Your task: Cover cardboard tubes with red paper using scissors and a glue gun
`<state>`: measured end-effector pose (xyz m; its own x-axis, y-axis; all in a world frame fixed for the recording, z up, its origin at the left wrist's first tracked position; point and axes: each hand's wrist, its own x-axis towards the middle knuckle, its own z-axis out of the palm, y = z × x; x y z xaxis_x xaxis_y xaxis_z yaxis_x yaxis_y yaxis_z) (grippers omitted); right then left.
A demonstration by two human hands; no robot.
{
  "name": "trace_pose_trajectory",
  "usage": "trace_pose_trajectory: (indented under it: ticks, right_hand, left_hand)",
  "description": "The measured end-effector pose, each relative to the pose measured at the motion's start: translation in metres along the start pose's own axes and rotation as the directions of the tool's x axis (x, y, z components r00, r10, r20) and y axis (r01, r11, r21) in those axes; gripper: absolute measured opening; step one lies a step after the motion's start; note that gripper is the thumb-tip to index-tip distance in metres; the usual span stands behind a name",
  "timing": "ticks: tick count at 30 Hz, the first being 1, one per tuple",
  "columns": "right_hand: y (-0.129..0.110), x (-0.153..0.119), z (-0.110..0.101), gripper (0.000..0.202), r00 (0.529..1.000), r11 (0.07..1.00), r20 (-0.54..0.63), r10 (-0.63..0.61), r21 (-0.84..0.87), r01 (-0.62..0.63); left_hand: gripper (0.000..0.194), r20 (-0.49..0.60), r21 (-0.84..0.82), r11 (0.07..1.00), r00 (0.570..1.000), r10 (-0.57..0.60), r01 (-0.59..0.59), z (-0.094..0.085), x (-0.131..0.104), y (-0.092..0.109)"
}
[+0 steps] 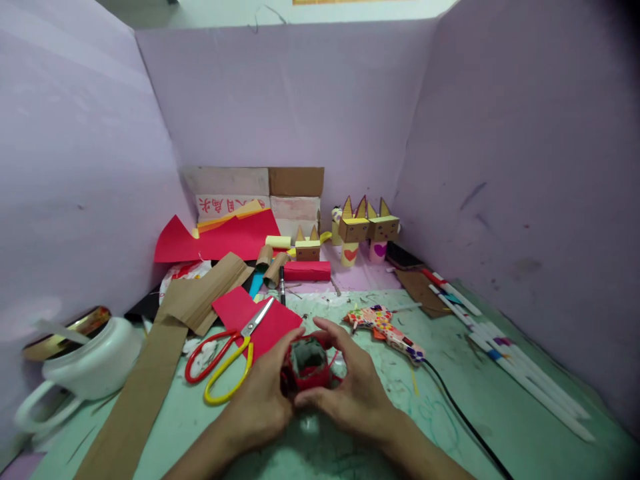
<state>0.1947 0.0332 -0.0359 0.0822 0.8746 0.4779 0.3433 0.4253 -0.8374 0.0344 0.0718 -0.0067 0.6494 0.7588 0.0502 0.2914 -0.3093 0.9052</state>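
Both hands are wrapped round a short red paper tube point(311, 381) whose open top shows a dark grey-green inside. My left hand point(263, 392) grips its left side, and my right hand point(356, 385) curves round its right side with the thumb across the front. Left of the tube, open scissors point(249, 325) with one red and one yellow handle lie partly on a red paper piece point(285, 322). To the right rests a glue gun point(384, 328) covered in patterned wrapping, with a black cord.
Long brown cardboard strips point(145, 393) and a white mug-like pot point(95, 360) lie at left. Behind stand cardboard cat-eared figures point(355, 231), a red roll point(307, 270) and red sheets point(235, 239). Several white marker pens point(530, 380) lie at right. Lilac panels point(290, 100) enclose the table.
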Motion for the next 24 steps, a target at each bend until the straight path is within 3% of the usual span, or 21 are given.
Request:
trace_pose_trajectory:
  ticks: [2,5,9,14,19,24]
  right_hand:
    - [-0.003,-0.003,-0.005,0.087,0.989,0.987,0.059,0.135,0.079,-0.14]
    - [-0.004,-0.01,-0.012,0.077,0.955,0.943,0.11,0.276,0.159,-0.291]
    - [0.001,-0.019,-0.017,0.054,0.977,0.978,0.121,0.174,0.093,-0.185]
    - [0.005,-0.023,-0.016,0.029,0.991,0.997,0.118,0.061,-0.059,-0.054]
    - [0.008,-0.023,-0.014,0.028,0.993,0.994,0.114,0.036,-0.105,-0.024]
    - [0.006,-0.023,-0.011,0.035,0.994,0.999,0.113,0.012,-0.042,-0.007]
  left_hand:
    - [0.056,0.022,-0.086,0.995,0.998,0.052,-0.05,0.012,0.005,0.0]
    - [0.043,0.004,-0.07,0.997,0.999,0.037,-0.037,0.021,0.007,-0.007]
    - [0.036,-0.027,0.074,0.997,0.999,0.038,-0.036,0.025,0.004,-0.015]
    - [0.024,-0.044,0.105,0.994,0.998,0.033,-0.028,0.027,0.004,-0.014]
    - [0.024,-0.064,0.109,0.993,0.996,0.056,-0.049,0.029,0.003,-0.019]
    - [0.028,-0.075,0.121,0.991,0.995,0.073,-0.063,0.031,0.002,-0.028]
